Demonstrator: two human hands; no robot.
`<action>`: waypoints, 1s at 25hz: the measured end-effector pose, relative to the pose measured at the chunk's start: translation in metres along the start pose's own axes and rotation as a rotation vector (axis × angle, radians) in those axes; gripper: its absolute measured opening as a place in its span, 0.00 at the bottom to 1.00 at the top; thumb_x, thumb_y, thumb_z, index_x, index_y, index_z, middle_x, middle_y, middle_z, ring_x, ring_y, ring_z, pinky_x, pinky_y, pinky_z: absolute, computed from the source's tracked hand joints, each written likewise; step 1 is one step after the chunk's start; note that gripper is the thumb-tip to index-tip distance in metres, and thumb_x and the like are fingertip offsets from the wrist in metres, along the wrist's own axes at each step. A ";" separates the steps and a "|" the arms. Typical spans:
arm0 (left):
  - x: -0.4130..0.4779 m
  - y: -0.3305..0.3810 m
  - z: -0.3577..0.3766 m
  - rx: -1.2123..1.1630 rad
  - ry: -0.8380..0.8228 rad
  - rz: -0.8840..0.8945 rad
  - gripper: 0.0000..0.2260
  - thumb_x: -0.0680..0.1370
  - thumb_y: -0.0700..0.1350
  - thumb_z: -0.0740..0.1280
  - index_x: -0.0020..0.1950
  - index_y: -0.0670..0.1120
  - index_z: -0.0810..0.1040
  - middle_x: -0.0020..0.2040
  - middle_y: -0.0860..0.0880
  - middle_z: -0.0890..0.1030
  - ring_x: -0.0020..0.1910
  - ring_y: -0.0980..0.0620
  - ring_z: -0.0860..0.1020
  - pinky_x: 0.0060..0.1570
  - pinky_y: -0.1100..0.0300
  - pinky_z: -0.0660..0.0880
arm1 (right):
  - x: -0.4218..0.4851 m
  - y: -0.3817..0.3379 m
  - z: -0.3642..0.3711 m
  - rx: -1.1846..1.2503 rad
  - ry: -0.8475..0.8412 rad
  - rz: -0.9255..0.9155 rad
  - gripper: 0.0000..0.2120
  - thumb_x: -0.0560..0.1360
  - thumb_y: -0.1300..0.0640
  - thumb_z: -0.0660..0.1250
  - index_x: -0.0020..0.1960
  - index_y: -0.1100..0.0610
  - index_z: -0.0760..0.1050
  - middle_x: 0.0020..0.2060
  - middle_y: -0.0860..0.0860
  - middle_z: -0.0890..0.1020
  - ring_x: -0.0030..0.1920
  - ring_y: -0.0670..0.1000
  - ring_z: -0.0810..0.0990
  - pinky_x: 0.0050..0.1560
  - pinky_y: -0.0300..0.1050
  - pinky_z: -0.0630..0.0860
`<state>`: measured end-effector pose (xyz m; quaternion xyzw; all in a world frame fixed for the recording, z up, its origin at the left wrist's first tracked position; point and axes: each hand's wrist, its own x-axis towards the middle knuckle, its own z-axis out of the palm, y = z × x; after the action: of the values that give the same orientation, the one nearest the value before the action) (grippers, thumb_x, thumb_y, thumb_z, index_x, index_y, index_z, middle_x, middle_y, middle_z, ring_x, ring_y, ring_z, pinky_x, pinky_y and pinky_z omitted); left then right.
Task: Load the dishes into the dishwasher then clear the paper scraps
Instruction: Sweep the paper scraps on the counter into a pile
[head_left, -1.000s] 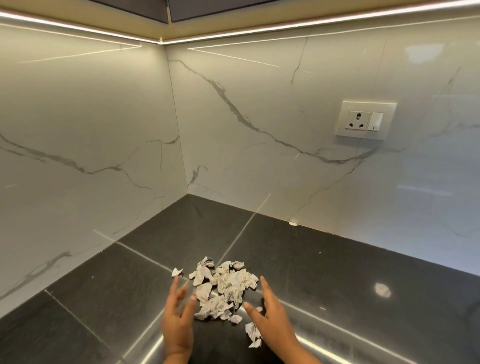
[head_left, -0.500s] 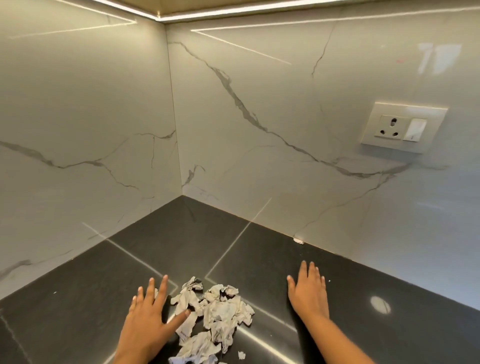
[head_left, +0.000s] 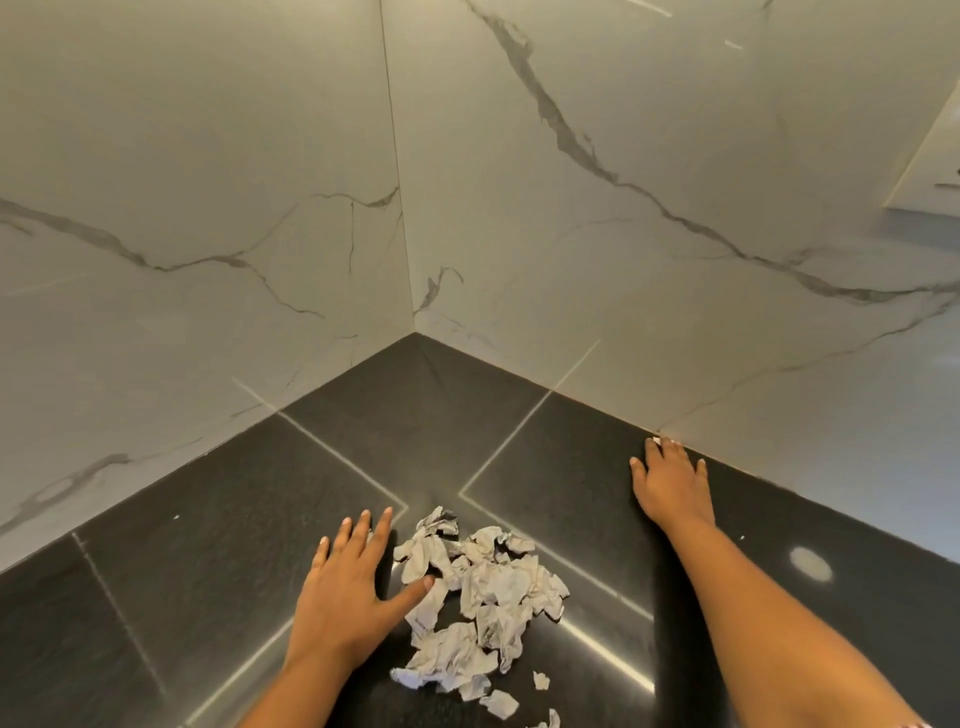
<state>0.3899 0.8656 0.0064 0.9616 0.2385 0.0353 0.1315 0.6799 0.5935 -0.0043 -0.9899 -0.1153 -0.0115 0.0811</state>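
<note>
Left hand: the left hand (head_left: 345, 587) lies flat on the dark surface (head_left: 208, 545), its fingers (head_left: 358, 530) straight and spread wide, holding nothing; the thumb touches the pile's left edge.
Right hand: the right hand (head_left: 670, 483) is stretched out well apart from the pile, palm down with fingers straight and holding nothing.
Paper scraps: the crumpled paper scraps (head_left: 483, 597) are heaped on the surface between the two arms, with loose bits (head_left: 498, 704) nearer the person.
Stray scrap: a tiny white scrap (head_left: 656, 441) sits at the right fingertips, against the marble wall (head_left: 571, 260).
</note>
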 end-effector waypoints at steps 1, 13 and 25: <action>0.000 0.000 0.000 -0.007 0.000 0.001 0.50 0.57 0.81 0.31 0.74 0.59 0.38 0.78 0.53 0.46 0.77 0.53 0.43 0.75 0.53 0.41 | -0.003 -0.003 0.000 0.031 0.044 -0.037 0.24 0.80 0.47 0.53 0.71 0.59 0.65 0.70 0.56 0.67 0.71 0.56 0.63 0.70 0.54 0.59; -0.007 0.001 -0.008 -0.210 0.009 0.019 0.49 0.58 0.82 0.38 0.74 0.60 0.41 0.77 0.54 0.55 0.76 0.55 0.48 0.75 0.53 0.41 | -0.084 -0.158 0.001 0.692 -0.463 -0.656 0.17 0.79 0.46 0.59 0.66 0.47 0.72 0.67 0.44 0.73 0.69 0.43 0.65 0.72 0.46 0.56; -0.012 0.005 -0.014 -0.286 0.011 0.002 0.45 0.62 0.76 0.45 0.76 0.58 0.48 0.76 0.49 0.59 0.76 0.51 0.51 0.75 0.50 0.45 | -0.181 -0.099 -0.003 0.612 -0.528 -0.735 0.14 0.77 0.47 0.62 0.61 0.42 0.75 0.69 0.36 0.67 0.68 0.30 0.57 0.73 0.40 0.45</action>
<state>0.3798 0.8588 0.0212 0.9331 0.2306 0.0741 0.2659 0.4813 0.6465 0.0072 -0.7850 -0.4681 0.2439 0.3244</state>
